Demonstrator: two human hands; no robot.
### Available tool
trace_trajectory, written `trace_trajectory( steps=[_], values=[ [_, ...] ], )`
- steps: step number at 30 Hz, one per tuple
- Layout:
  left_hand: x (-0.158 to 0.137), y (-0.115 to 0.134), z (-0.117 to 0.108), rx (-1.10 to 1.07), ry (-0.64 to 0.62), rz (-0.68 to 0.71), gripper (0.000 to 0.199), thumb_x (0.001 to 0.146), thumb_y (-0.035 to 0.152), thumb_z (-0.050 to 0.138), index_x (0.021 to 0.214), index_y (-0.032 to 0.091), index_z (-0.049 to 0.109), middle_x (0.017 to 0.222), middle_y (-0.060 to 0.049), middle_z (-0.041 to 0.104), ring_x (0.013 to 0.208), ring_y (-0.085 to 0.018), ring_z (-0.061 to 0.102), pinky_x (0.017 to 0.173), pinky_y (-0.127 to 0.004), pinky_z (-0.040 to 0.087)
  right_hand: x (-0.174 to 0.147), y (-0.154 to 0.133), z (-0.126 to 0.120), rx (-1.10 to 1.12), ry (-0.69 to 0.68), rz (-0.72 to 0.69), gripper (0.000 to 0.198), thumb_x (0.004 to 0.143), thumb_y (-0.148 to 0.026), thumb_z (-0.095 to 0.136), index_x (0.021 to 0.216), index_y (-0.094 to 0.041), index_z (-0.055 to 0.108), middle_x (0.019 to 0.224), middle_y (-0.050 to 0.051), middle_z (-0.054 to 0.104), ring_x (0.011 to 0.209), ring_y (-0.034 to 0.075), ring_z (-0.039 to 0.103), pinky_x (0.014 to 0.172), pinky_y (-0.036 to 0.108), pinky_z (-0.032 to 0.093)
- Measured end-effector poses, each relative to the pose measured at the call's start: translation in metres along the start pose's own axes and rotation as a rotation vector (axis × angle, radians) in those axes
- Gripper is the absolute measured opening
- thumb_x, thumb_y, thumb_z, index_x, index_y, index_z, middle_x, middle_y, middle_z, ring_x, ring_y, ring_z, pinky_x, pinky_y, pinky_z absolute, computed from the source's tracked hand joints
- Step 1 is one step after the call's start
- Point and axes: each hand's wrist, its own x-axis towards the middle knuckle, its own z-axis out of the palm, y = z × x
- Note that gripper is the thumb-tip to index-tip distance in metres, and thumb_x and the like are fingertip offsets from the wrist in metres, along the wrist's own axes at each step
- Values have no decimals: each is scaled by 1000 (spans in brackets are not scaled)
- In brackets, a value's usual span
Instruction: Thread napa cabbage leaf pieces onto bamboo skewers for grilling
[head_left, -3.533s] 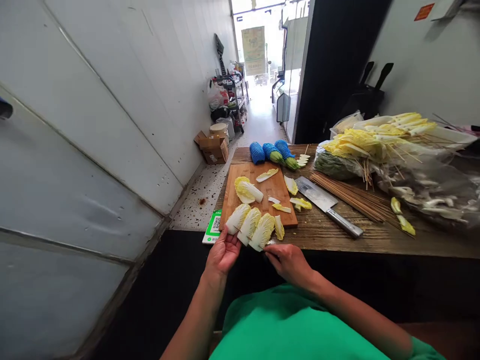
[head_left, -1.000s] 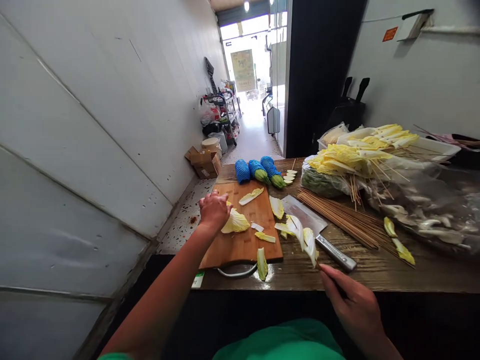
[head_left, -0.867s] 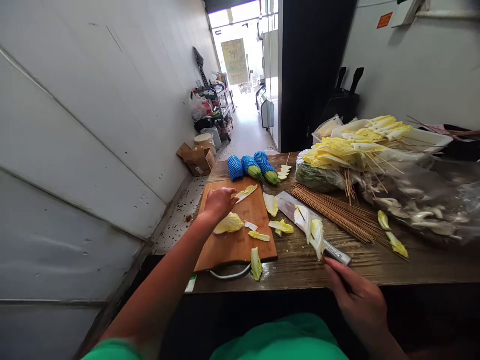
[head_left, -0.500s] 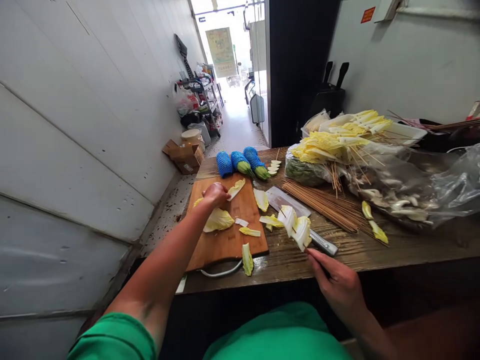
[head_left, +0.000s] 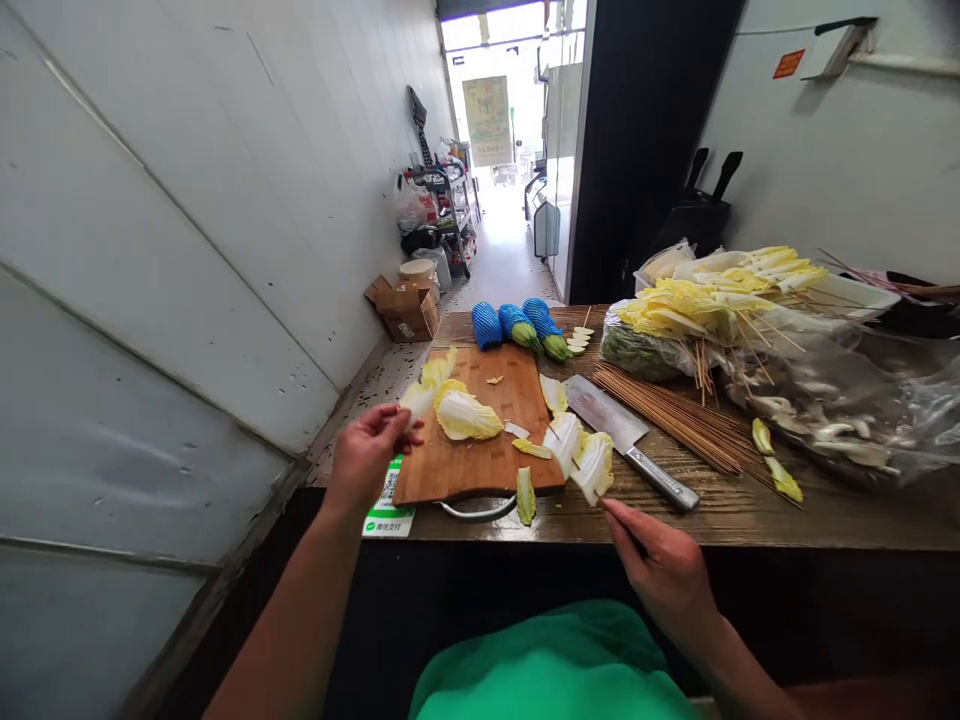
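My left hand point(head_left: 371, 447) pinches a pale yellow cabbage leaf point(head_left: 429, 385), raised at the left edge of the wooden cutting board point(head_left: 450, 470). Between thumb and fingers, my right hand point(head_left: 664, 560) grips a skewer carrying folded white cabbage pieces point(head_left: 589, 460), held over the table by the board's right side. A larger cabbage leaf point(head_left: 466, 414) lies on the board, with narrow yellow strips point(head_left: 532, 449) near its right edge. The cleaver point(head_left: 607, 412) rests flat on the table behind the skewered pieces, handle toward me. Fingers hide the skewer's lower end.
Zucchini in blue foam nets point(head_left: 517, 326) lie behind the board. Bare skewers point(head_left: 667, 412) are spread right of the cleaver. Farther right are skewered cabbage leaves point(head_left: 690, 305) and a plastic bag of mushrooms point(head_left: 832, 420). A white wall point(head_left: 187, 250) runs along my left.
My left hand has come back toward me and left, now lifting a cabbage leaf off the board. My right hand keeps the skewer in nearly the same place. The view has shifted slightly left.
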Motion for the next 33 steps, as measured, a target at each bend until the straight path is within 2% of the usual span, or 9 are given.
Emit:
trace_trajectory(
  steps=[4, 6, 9, 12, 15, 19, 24, 30, 33],
  values=[
    [-59, -43, -14, -117, -19, -270, 26, 66, 23, 73, 86, 11, 61, 69, -9, 67, 55, -13, 63, 47, -17, 49, -3, -26, 28, -8, -122, -125, 25, 90, -17, 45, 102, -18, 67, 88, 7, 72, 73, 16, 69, 67, 23, 54],
    [-75, -57, -15, -185, 21, -356, 23, 66, 16, 72, 85, 11, 61, 75, -10, 68, 64, -18, 67, 54, -21, 54, -7, -36, 43, -36, -182, -172, 27, 91, -17, 42, 101, -18, 67, 80, 7, 72, 65, 15, 68, 62, 22, 52],
    [-85, -62, -15, -330, 19, -436, 23, 65, 9, 72, 86, 12, 62, 86, -12, 69, 73, -22, 68, 61, -26, 58, -13, -43, 63, -104, -246, -209, 29, 92, -19, 41, 100, -19, 68, 69, 6, 70, 59, 14, 65, 58, 21, 49],
    [-87, -58, -18, -413, -25, -448, 32, 63, 5, 72, 93, 11, 62, 94, -14, 68, 77, -24, 68, 64, -28, 58, -16, -43, 73, -162, -285, -219, 28, 92, -20, 42, 97, -20, 69, 63, 5, 67, 55, 12, 63, 54, 18, 45],
    [-88, -55, -20, -400, -37, -431, 37, 64, 3, 72, 99, 11, 61, 98, -15, 68, 81, -25, 68, 68, -30, 58, -17, -40, 75, -183, -337, -218, 29, 92, -20, 40, 96, -20, 69, 65, 5, 68, 55, 12, 63, 54, 17, 43],
    [-90, -56, -21, -397, -15, -440, 27, 74, 8, 64, 101, 11, 61, 104, -15, 66, 91, -24, 65, 71, -30, 57, -17, -39, 71, -181, -396, -222, 29, 92, -19, 39, 97, -17, 68, 71, 6, 69, 60, 13, 64, 56, 18, 43],
    [-92, -52, -23, -511, -27, -505, 19, 81, 11, 55, 99, 9, 62, 112, -18, 63, 100, -26, 62, 78, -33, 55, -19, -40, 68, -211, -418, -232, 29, 92, -19, 39, 98, -16, 67, 72, 6, 69, 62, 14, 64, 57, 20, 42],
    [-93, -52, -19, -508, 31, -483, 19, 81, 8, 53, 98, 10, 62, 110, -18, 64, 96, -24, 64, 76, -30, 55, -16, -43, 70, -261, -431, -292, 29, 92, -19, 39, 98, -16, 67, 65, 4, 67, 55, 12, 60, 52, 20, 38],
    [-94, -54, -15, -509, 8, -485, 20, 81, 8, 54, 99, 9, 61, 109, -17, 64, 93, -22, 65, 77, -30, 54, -16, -44, 70, -272, -433, -315, 29, 92, -19, 39, 97, -17, 67, 64, 3, 66, 53, 11, 58, 50, 20, 35]
  ],
)
